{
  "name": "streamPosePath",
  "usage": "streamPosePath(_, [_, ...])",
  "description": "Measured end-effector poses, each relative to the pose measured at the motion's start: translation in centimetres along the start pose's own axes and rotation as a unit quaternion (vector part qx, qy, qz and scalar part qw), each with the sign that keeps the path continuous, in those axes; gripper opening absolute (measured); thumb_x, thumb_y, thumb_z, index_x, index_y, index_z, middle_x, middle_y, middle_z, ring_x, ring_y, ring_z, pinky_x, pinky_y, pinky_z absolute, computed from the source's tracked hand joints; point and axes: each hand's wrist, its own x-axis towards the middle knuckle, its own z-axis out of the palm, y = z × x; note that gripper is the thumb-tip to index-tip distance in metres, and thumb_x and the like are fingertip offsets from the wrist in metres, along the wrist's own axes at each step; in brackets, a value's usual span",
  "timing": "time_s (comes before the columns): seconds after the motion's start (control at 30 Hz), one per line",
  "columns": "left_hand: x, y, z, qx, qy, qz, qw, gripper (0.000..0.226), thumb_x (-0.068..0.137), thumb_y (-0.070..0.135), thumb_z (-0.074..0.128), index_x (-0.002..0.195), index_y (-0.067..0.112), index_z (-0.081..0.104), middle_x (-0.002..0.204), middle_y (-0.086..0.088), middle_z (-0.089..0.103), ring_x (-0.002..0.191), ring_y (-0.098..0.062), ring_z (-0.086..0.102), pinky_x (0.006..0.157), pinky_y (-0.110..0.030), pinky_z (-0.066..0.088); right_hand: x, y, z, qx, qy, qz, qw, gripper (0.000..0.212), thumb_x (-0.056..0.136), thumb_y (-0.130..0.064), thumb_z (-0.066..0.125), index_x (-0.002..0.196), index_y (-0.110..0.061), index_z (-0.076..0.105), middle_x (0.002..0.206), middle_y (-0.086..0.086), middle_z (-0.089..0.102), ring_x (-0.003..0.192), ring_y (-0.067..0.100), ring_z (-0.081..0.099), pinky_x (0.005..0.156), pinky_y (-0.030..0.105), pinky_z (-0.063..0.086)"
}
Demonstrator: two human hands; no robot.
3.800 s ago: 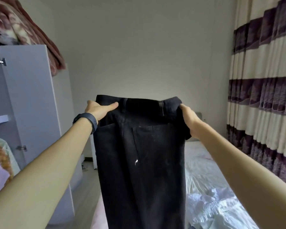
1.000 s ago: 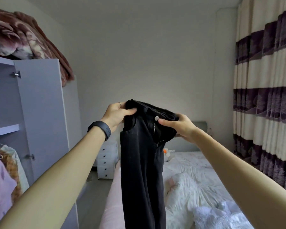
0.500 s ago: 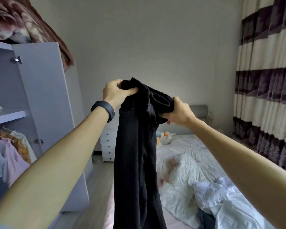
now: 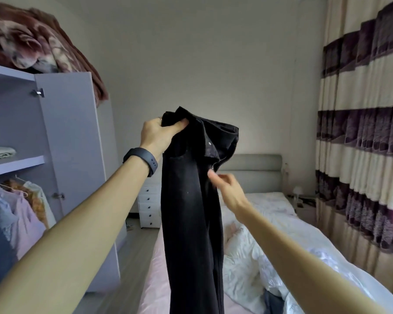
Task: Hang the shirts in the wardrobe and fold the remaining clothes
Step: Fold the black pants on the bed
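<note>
At frame centre the left hand (image 4: 159, 134) grasps the black jeans (image 4: 191, 211) by the waistband; the right hand (image 4: 228, 189), fingers loose, holds nothing beside the fly.

One wide-angle head-worn camera faces forward from close behind the black trousers (image 4: 188, 223), with wardrobe (image 4: 73, 155) at 9 o'clock, curtain (image 4: 361, 132) at 3, bed (image 4: 270, 234) at 5.

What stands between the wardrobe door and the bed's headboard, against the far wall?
A white chest of drawers, partly hidden by the black trousers the left hand holds; head view.
</note>
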Motion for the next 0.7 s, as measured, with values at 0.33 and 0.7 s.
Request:
streamPosePath(0.33, [-9.0, -0.7, -2.5, -0.049, 0.015, -0.176, 0.983, 0.042, 0.082, 0.043, 0.081, 0.111, 0.016, 0.067, 0.103, -0.001, 0.074, 0.092, -0.019, 0.071, 0.074, -0.035, 0.058, -6.3, 1.5, -7.1, 0.065, -0.080, -0.006, 0.995, 0.019, 0.096, -0.028, 0.066, 0.079, -0.019, 0.066, 0.078, -0.002, 0.066, 0.072, 0.013, 0.060, 0.064, 0.026, 0.045])
streamPosePath(0.7, [-14.6, 1.8, 0.1, -0.101, -0.133, -0.156, 0.974, 0.043, 0.085, 0.025, 0.078, 0.121, 0.005, 0.068, 0.113, -0.011, 0.074, 0.106, -0.027, 0.071, 0.100, -0.046, 0.053, -9.5, -3.5, -7.3, 0.084, 0.022, -0.069, 0.994, 0.030, 0.075, -0.047, 0.081, 0.094, -0.024, 0.076, 0.095, -0.004, 0.077, 0.099, 0.019, 0.072, 0.087, 0.037, 0.059])
